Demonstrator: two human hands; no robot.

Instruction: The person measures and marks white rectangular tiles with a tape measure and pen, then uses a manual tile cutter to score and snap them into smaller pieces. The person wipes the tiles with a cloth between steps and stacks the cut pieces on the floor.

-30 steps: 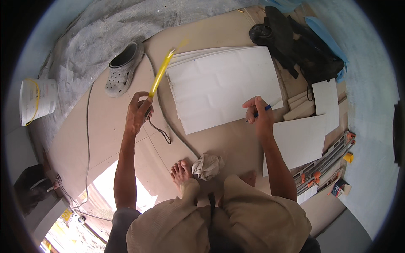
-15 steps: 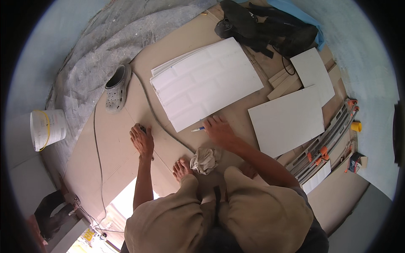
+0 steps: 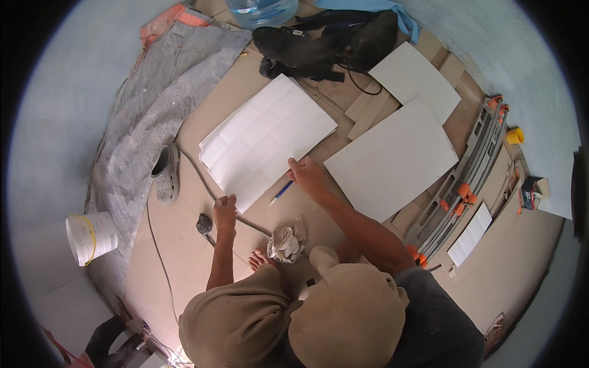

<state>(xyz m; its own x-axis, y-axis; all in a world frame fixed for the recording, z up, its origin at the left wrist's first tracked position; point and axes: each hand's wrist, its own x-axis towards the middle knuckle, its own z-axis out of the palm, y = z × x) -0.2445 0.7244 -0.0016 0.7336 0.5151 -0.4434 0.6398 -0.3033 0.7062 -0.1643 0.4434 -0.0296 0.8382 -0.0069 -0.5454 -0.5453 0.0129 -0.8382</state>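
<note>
A stack of white rectangular tiles (image 3: 270, 132) with a faint brick pattern lies on the floor in front of me. My left hand (image 3: 225, 214) is closed at the stack's near-left corner, fingers curled on the top tile's edge. Farther right along that same edge, my right hand (image 3: 306, 175) pinches the tile between thumb and fingers. A blue and white pen (image 3: 281, 192) lies loose on the floor between my hands. Beside my left wrist rests a small dark object (image 3: 204, 224), its kind unclear. A crumpled beige cloth (image 3: 286, 243) sits near my feet.
Two plain white panels (image 3: 392, 162) (image 3: 415, 80) overlap at right, beside a long grey-and-orange manual tile cutter (image 3: 457, 196). A grey clog (image 3: 165, 175), a cable (image 3: 196, 172) and a white bucket (image 3: 92, 238) are at left. A black bag (image 3: 325, 49) lies at the back.
My left hand has left the small dark object and moved to the tile corner. The right hand has let go of the pen and taken the tile's edge. The view has shifted.
</note>
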